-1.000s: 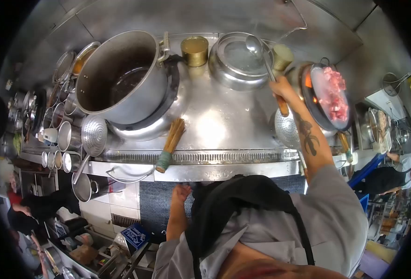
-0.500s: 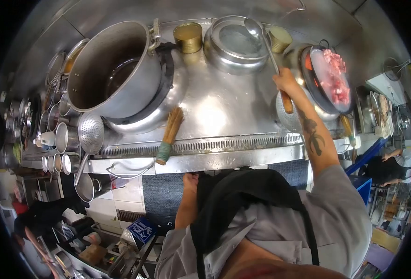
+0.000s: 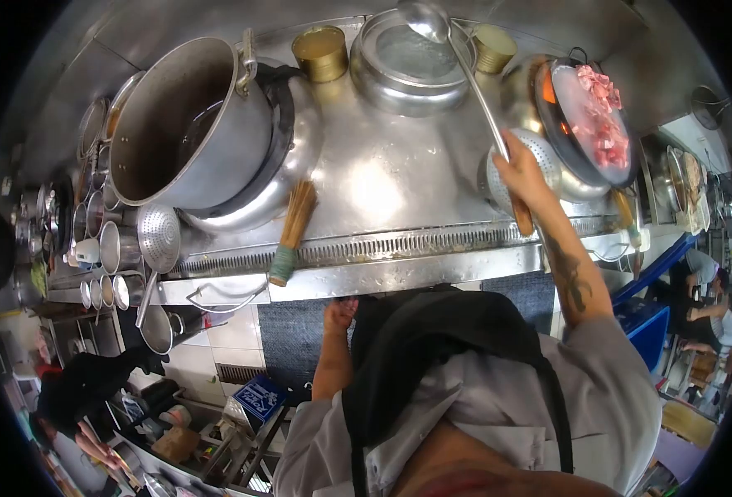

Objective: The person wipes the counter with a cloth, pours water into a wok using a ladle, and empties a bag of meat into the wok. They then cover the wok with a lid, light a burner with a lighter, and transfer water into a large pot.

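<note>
My right hand (image 3: 521, 172) is closed around the wooden handle of a long steel ladle (image 3: 482, 99). The ladle's bowl tilts over the far rim of a round pot of water (image 3: 415, 55). Below that hand lies a perforated skimmer (image 3: 540, 156), partly covered by it. To its right, a wok (image 3: 560, 124) holds cloudy liquid and pieces of pink raw meat (image 3: 606, 124), with orange glow at its left edge. Down by the apron and the counter's front edge, my left hand (image 3: 340, 314) has loosely curled fingers, and nothing shows in it.
A big deep pot (image 3: 192, 124) stands on the left burner. A bamboo brush (image 3: 293, 232) lies across the drain grate (image 3: 382, 244). Tins (image 3: 320, 54) flank the water pot. Another skimmer (image 3: 159, 238) rests by small containers at left. Co-workers appear at the far right and lower left.
My right hand has shifted slightly right and nearer to me. The ladle's bowl has swung left and farther away, above the water pot. My left hand stays low by the apron.
</note>
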Action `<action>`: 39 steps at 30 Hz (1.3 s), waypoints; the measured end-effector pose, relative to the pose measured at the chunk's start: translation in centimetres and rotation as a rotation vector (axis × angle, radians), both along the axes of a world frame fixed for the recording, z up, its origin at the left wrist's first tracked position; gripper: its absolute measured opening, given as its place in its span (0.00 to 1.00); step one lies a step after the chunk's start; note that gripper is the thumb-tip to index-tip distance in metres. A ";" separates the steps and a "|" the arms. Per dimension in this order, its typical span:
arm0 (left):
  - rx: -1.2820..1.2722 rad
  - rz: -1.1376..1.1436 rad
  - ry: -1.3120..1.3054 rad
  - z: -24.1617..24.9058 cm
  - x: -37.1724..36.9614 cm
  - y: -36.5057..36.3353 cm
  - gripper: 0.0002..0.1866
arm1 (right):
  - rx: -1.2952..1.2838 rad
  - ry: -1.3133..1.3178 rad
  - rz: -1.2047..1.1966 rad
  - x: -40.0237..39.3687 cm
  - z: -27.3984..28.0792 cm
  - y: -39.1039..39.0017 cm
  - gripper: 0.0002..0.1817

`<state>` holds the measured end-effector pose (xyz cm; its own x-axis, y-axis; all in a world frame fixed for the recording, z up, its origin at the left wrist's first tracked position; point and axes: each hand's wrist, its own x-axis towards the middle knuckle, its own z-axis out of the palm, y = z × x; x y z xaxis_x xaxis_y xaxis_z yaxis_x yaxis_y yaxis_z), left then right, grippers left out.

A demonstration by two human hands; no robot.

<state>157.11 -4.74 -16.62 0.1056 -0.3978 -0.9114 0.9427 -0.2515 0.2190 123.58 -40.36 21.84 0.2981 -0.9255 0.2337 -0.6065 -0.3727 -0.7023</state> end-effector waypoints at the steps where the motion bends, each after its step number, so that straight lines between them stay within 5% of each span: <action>1: -0.021 -0.008 0.034 -0.6 0.2 0.2 0.14 | -0.067 -0.020 0.042 -0.5 -0.5 1.4 0.25; 4: -0.030 -0.027 0.086 -3.7 0.8 1.4 0.14 | 0.345 0.101 -0.028 -1.3 -0.7 5.7 0.29; 7: 0.051 -0.027 0.044 -2.0 0.2 0.0 0.14 | 0.425 0.151 0.009 -1.4 -2.3 8.8 0.29; 15: 0.171 -0.084 -0.193 -1.1 -2.1 -3.0 0.12 | 0.165 0.364 0.121 -0.9 -8.7 11.4 0.28; 19: 0.035 -0.779 -0.520 -4.6 0.6 0.2 0.11 | 0.067 0.445 0.081 1.0 -12.5 11.6 0.29; 21: -0.175 -1.139 -0.754 2.2 4.0 2.0 0.10 | 0.093 0.471 0.074 2.3 -13.2 11.7 0.30; 24: -0.480 -1.759 -1.197 5.4 11.9 7.2 0.13 | 0.203 0.537 0.109 3.2 -15.6 10.9 0.30; 26: -0.028 -1.130 -0.505 22.6 15.7 6.9 0.19 | 0.363 0.688 0.049 5.1 -15.5 10.4 0.26; 28: -0.049 -0.840 -0.659 30.3 21.3 7.2 0.21 | 0.283 0.858 0.156 6.7 -15.2 6.9 0.20; 30: -0.361 -0.509 -0.906 34.0 28.9 6.1 0.21 | -0.171 0.549 0.115 11.2 -12.2 2.1 0.17; 32: -0.040 -0.481 -1.226 41.3 34.5 0.9 0.28 | -0.093 0.025 0.210 19.9 -6.0 -4.7 0.14; 33: -0.274 -0.403 -1.341 41.7 38.1 -1.4 0.33 | 0.050 -0.140 0.186 24.1 -1.4 -5.9 0.17; 35: -0.308 -0.324 -1.412 45.3 43.2 -8.2 0.38 | 0.335 -0.452 0.183 31.8 6.7 -7.6 0.24; 39: -0.368 -0.247 -1.358 47.6 52.6 -21.5 0.37 | 0.467 -0.606 0.118 41.5 10.3 -8.7 0.12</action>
<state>209.74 -26.27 30.96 0.6921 -0.7217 -0.0039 -0.1066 -0.1075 0.9885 165.08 -49.02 32.15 0.3451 -0.9384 -0.0191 -0.0406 0.0054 -0.9992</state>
